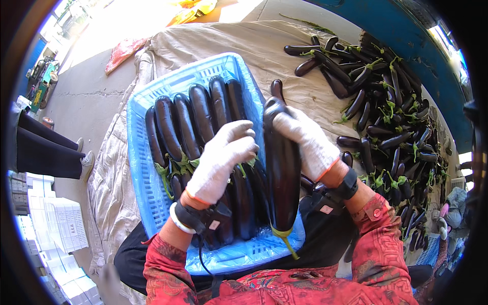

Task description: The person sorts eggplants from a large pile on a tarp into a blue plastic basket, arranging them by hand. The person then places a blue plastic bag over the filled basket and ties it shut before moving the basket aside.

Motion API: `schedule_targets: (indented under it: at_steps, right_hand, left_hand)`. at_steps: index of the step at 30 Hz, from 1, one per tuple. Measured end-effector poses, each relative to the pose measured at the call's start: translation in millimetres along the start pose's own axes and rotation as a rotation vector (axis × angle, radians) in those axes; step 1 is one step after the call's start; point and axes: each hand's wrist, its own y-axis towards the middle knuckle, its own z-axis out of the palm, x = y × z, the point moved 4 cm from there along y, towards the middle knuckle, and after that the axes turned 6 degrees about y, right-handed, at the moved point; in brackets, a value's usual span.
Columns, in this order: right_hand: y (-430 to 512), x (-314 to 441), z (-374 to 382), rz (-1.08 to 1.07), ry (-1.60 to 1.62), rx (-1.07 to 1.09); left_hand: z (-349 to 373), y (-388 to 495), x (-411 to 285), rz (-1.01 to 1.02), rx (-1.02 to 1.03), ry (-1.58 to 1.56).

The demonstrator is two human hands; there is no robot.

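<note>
A blue plastic crate (143,152) lined with clear film stands tilted before me, holding two rows of dark eggplants (200,110) with their green stem ends towards the middle. My right hand (309,143), in a white knitted glove, grips a large eggplant (282,167) near its rounded end, over the crate's right side; its green stem points down. My left hand (225,162), gloved likewise, is over the middle of the crate with its fingers apart and curved, and nothing shows in it. Part of the lower row is hidden under my left hand and wrist.
A big heap of loose eggplants (396,133) lies on the beige cloth (251,42) to the right, beside a blue metal panel (438,76). White crates (66,225) are stacked at left, near a standing person's legs (49,148). Another gloved person (453,209) is at lower right by a blue crate.
</note>
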Motion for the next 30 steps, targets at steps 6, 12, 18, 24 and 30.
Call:
schedule_targets:
  at_steps: [6, 12, 18, 24, 30]
  right_hand:
    - [12, -6, -30, 0.206, 0.467, -0.204]
    - [-24, 30, -111, 0.002, 0.359, -0.063]
    - [-80, -29, -276, 0.035, -0.036, -0.447]
    - [-149, -65, -437, 0.138, -0.963, -1.373]
    - [-161, -20, -580, 0.068, -0.56, -1.605]
  left_hand:
    - [40, -58, 38, -0.38, 0.333, -0.389]
    - [-38, 9, -33, -0.215, 0.017, -0.53]
    - [-137, 126, -64, 0.22, -0.537, -0.388]
    - [-107, 143, 77, 0.136, -0.359, 1.599]
    - [-104, 144, 80, 0.105, -0.37, 1.687]
